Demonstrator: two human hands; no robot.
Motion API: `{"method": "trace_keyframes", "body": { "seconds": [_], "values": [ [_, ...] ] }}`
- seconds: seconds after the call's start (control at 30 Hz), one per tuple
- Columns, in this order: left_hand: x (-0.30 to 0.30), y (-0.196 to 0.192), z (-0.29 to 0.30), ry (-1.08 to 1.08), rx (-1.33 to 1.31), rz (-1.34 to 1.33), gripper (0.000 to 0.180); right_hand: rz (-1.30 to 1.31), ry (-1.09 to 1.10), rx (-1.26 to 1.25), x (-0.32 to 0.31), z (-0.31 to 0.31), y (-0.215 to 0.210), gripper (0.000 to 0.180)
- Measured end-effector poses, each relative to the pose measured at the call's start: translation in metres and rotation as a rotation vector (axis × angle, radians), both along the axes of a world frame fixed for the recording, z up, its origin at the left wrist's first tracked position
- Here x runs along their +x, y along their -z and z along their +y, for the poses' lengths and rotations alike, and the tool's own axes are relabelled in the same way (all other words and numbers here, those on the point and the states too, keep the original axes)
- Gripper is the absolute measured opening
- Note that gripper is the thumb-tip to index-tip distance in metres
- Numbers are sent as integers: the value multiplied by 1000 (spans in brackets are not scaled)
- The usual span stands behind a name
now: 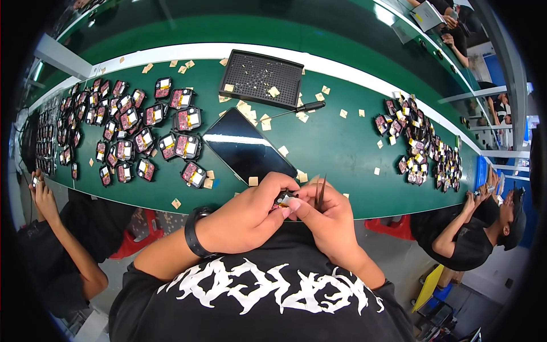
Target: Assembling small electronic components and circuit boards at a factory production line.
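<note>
Close to the table's near edge, my left hand point(248, 219) is closed around a small black-cased electronic module point(284, 199) with a white part and a bit of yellow on it. My right hand point(330, 222) has its thumb pressed on the same module. Dark pointed tweezers point(321, 194) stick up between that hand's fingers, tips pointing away from me. Fingers cover much of the module. Just beyond both hands lies a large dark phone-like glass slab point(248, 145), with small tan paper squares point(253, 181) scattered about it.
Many similar modules with red boards point(188, 118) spread over the green table's left side; another pile point(419, 151) lies at right. A black perforated tray point(262, 78) and a screwdriver point(310, 106) sit beyond the slab. Co-workers point(464, 231) sit at both sides, near red stools point(390, 227).
</note>
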State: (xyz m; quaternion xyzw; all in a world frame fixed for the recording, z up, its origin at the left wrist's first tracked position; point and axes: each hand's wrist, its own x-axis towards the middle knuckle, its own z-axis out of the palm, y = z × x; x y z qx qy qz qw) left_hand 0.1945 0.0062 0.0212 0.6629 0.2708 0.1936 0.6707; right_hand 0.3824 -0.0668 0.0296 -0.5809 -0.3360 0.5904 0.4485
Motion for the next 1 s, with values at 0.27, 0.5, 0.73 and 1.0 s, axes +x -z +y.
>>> {"method": "trace_keyframes", "body": {
  "seconds": [0.27,0.5,0.73,1.0],
  "values": [
    [5,3,-8,-117,-214,-13,21,266,112,-52,-1,2,-6,9],
    [-1,-3,-7,-119,-16,28,20,53,41,50,0,0,4,15],
    [-6,-22,-5,-90,-345,-75,37,130,6,72,10,6,-8,14],
    [-13,-38,-5,-37,-54,-52,50,84,-64,179,13,-2,-19,10]
  ]
}}
